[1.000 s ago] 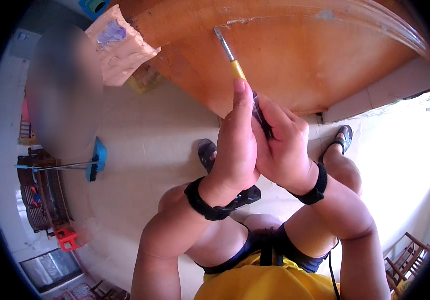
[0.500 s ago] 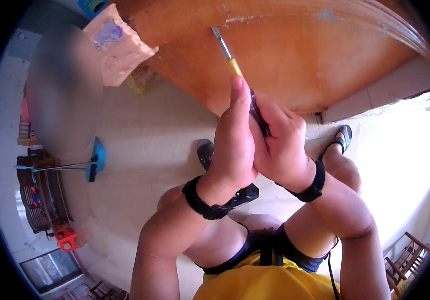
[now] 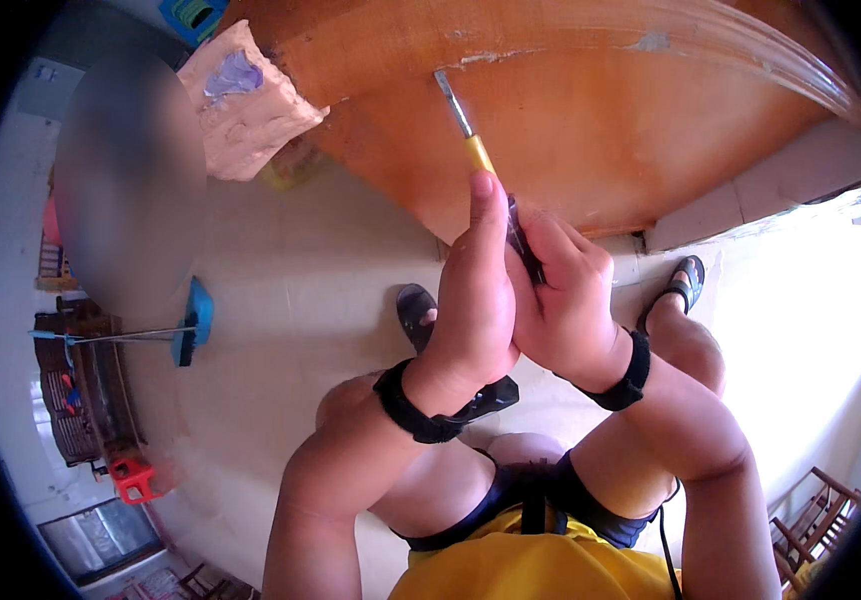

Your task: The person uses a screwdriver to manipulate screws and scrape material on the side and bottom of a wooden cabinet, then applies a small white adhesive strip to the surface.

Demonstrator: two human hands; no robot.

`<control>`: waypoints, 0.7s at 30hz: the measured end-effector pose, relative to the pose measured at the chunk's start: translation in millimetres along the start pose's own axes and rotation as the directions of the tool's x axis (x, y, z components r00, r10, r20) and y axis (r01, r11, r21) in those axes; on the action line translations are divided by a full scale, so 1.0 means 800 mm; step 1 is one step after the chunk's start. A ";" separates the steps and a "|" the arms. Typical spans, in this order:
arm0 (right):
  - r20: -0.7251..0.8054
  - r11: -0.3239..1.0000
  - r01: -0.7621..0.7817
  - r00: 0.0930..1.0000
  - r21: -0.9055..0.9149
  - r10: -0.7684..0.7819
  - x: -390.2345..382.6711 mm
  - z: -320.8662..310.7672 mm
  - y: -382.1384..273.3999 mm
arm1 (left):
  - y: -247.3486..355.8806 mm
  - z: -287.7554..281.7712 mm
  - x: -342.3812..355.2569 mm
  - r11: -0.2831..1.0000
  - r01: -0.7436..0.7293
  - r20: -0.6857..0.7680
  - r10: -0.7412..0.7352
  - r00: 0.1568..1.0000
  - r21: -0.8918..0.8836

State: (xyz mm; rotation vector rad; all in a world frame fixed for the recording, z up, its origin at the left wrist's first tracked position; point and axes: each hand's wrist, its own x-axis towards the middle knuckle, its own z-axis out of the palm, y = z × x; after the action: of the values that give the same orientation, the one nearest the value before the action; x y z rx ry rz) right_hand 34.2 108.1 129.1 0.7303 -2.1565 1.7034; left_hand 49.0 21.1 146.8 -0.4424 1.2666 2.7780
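Both of my hands are wrapped round a narrow flat-bladed hand tool (image 3: 478, 152) with a silver shaft and a yellow and dark handle. My left hand (image 3: 475, 285) has its thumb lying along the yellow part. Pressed against it, my right hand (image 3: 572, 305) grips around the dark part; most of the handle is hidden. The blade tip is at a brown wooden surface (image 3: 560, 130), near a pale rough streak along its upper part. Whether the tip touches the wood I cannot tell.
A pinkish slab (image 3: 260, 130) with ragged edges and a lilac patch is left of the wood. Beyond it is a blurred person (image 3: 130, 180). A blue broom (image 3: 190, 322) and a red stool (image 3: 133, 480) stand at left. Wooden chair parts (image 3: 815, 510) show at lower right.
The wood, the pinkish slab, the tool and my hands all appear slightly lower and further right in the view. My grip on the tool looks the same.
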 end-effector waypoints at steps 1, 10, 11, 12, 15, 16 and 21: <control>0.000 1.000 0.003 1.000 0.002 -0.003 0.004 0.002 0.000 | 0.003 0.000 0.001 1.000 -0.004 0.000 0.004 1.000 0.002; -0.001 0.999 0.053 0.999 -0.010 -0.053 0.009 0.003 0.001 | 0.008 0.004 0.001 1.000 -0.016 -0.021 0.016 1.000 -0.011; -0.012 0.998 0.068 0.998 -0.016 -0.068 0.009 0.003 0.000 | 0.008 0.002 0.001 1.000 -0.019 0.006 0.019 1.000 0.009; -0.022 0.996 0.082 0.996 -0.023 -0.083 0.009 0.003 0.000 | 0.008 0.000 0.001 0.999 -0.022 0.034 0.021 0.999 0.028; -0.026 0.996 0.083 0.996 -0.019 -0.084 0.010 0.003 -0.001 | 0.010 0.001 0.002 1.000 -0.020 0.066 0.018 0.998 0.024; -0.025 0.997 0.081 0.996 -0.021 -0.081 0.007 0.001 -0.001 | 0.006 -0.002 0.002 1.000 -0.017 0.066 0.016 0.998 0.023; 0.004 0.998 0.063 0.998 -0.013 -0.063 0.006 0.002 0.005 | 0.000 0.003 0.004 1.000 -0.010 -0.021 0.010 1.000 0.000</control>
State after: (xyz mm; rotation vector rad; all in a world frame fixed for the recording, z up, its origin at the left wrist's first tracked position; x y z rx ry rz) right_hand 28.1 106.4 128.0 0.7895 -2.1215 1.6567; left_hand 45.8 22.3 147.3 -0.4677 1.2762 2.7895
